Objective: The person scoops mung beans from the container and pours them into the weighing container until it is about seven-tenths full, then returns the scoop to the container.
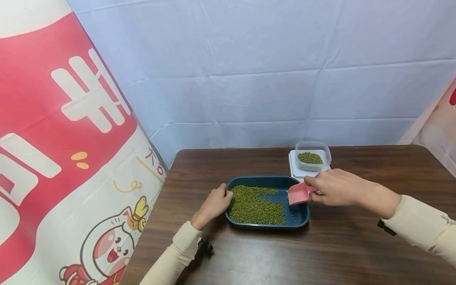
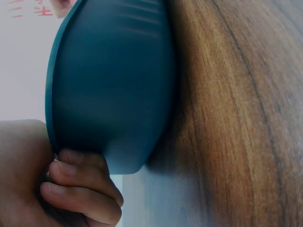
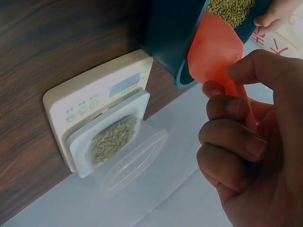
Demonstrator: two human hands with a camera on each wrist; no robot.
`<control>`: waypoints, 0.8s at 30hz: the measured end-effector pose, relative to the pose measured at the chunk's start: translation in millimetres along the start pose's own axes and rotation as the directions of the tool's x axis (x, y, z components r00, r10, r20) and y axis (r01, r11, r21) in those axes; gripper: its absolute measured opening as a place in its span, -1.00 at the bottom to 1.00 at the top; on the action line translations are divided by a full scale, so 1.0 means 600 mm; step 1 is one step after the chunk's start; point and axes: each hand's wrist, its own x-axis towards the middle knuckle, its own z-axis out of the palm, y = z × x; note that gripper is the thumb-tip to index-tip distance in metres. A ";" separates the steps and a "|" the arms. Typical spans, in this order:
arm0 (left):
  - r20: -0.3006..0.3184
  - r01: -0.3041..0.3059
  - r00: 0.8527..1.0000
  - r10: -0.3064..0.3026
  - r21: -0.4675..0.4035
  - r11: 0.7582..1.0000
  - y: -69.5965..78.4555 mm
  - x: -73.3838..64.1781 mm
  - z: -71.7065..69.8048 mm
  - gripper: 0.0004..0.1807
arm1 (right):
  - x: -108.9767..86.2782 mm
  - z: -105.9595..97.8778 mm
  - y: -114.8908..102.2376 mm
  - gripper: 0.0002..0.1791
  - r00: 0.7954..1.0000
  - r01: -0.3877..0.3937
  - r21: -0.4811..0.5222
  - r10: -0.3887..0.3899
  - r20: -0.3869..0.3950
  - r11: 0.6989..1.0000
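Observation:
A dark blue tray (image 1: pixel 263 226) stands on the table, with green mung beans (image 1: pixel 254 208) spread over its left and middle part. My left hand (image 1: pixel 215 202) grips the tray's left end; in the left wrist view its curled fingers (image 2: pixel 80 184) hold the rim. My right hand (image 1: pixel 336 188) holds a pink scoop (image 1: pixel 298 194) by its handle, over the barer right end of the tray. In the right wrist view the scoop (image 3: pixel 215 47) shows its outer side, so whether beans lie in it I cannot tell there; from the head view its bowl looks bare.
Behind the tray's right end, a white kitchen scale (image 1: pixel 295 168) bears a clear plastic container (image 1: pixel 325 160) with some mung beans in it. The scale's display (image 3: pixel 125 84) is too blurred to read. A pale cloth (image 1: pixel 249 79) hangs behind the wooden table (image 1: pixel 203 166).

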 end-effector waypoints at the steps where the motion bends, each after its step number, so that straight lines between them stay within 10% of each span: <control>1: 0.001 0.000 1.000 0.000 -0.002 1.000 0.000 0.000 0.000 -0.73 | 0.001 0.001 -0.001 -0.80 1.000 0.005 -0.002 -0.005 0.001 1.000; 24: -0.032 -0.051 0.998 0.051 0.003 0.999 -0.002 -0.003 -0.003 -0.76 | 0.029 0.037 -0.029 -0.87 0.995 0.056 0.063 -0.061 0.079 0.996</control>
